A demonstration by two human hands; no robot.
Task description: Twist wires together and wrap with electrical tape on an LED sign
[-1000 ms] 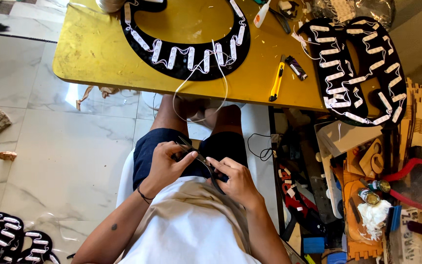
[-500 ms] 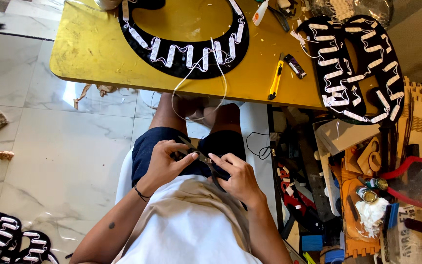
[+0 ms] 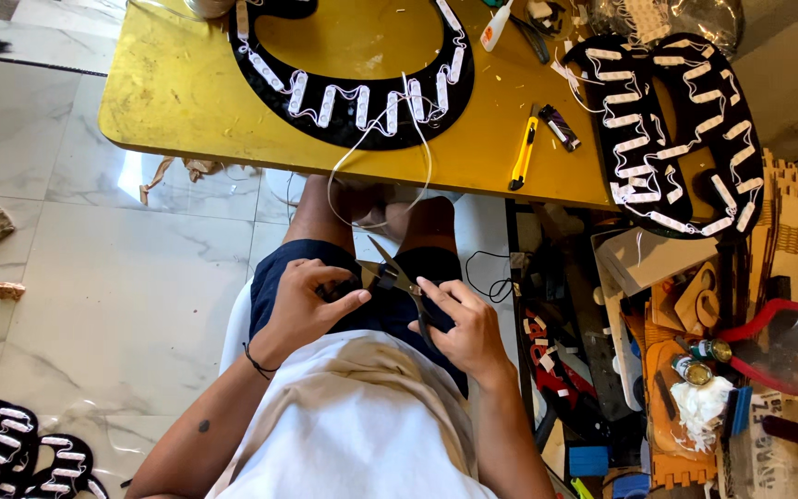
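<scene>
My right hand [image 3: 465, 325] grips a pair of black scissors [image 3: 395, 271] over my lap, blades open and pointing up toward the table. My left hand [image 3: 305, 302] is closed around a small dark item beside the scissor pivot; I cannot tell what it is. Thin white wires [image 3: 373, 176] hang from a black curved panel with white light modules [image 3: 353, 88] on the yellow table [image 3: 187, 102] down toward my knees.
A second black letter-shaped panel with modules [image 3: 671, 129] lies at the table's right end. A yellow utility knife [image 3: 523, 152] and a lighter [image 3: 560, 127] lie near the front edge. Cluttered boxes and tools [image 3: 695, 370] fill the floor right. More black panels [image 3: 11, 457] lie bottom left.
The scissor blades have opened and now point upward between my hands. Both hands stay over my lap, shifted slightly.
</scene>
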